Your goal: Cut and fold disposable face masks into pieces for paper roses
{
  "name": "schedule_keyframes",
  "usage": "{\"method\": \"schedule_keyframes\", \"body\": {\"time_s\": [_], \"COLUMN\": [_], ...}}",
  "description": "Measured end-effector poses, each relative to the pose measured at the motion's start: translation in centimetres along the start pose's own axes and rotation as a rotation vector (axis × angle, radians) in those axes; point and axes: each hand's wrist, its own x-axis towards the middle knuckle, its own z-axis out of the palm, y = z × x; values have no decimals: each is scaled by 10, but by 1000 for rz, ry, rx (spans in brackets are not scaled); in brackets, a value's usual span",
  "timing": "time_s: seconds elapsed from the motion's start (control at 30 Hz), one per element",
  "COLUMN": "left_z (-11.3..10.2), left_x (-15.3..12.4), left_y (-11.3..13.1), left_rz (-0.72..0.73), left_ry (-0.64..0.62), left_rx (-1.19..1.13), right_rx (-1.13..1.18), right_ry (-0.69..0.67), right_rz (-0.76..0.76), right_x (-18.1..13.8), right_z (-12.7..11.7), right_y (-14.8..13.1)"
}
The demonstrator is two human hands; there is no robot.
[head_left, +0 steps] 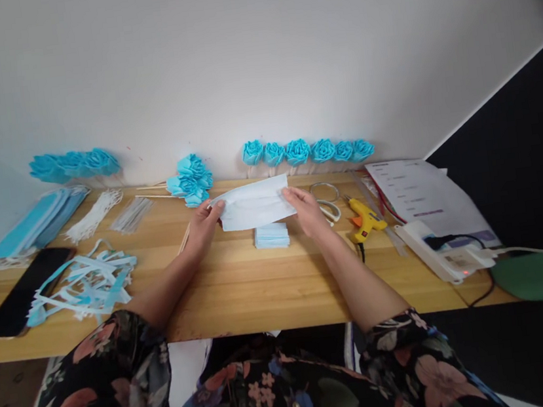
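Note:
A pale, unfolded face mask sheet [254, 204] is stretched between my hands above the table. My left hand [205, 223] pinches its left end between thumb and fingers. At the right end, my right hand [306, 208] grips it the same way. No ear loops show on the sheet. Just below it lies a small stack of light blue cut pieces [271, 236]. Behind my left hand, several blue flowers [192, 179] lie bunched on thin sticks. A yellow glue gun [367, 218] rests to the right of my right hand, beside wire coils [329, 209].
Blue flowers [297, 152] lean along the wall. On the left are flat masks [36, 222], white cords [95, 214], thin strips [132, 215], a phone [20, 297] and a heap of trimmings [88, 285]. A power strip [431, 253] and printed sheets [419, 195] occupy the right.

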Motion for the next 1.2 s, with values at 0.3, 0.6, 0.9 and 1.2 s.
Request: {"method": "schedule_keyframes", "body": {"time_s": [0.3, 0.6, 0.9, 1.2], "left_z": [2, 8, 10, 4], "left_x": [-1, -6, -7, -4], "left_y": [-2, 4, 18, 6], "left_rz": [42, 207, 205, 111], "left_ry": [97, 227, 217, 170], "left_rx": [77, 339, 233, 204], "right_rx": [-383, -602, -465, -382], "right_ry": [145, 270, 312, 290], "right_rz": [-285, -449, -369, -367], "right_x": [-7, -18, -15, -14], "right_z": [6, 20, 16, 14], "right_y": [2, 1, -2, 5]}}
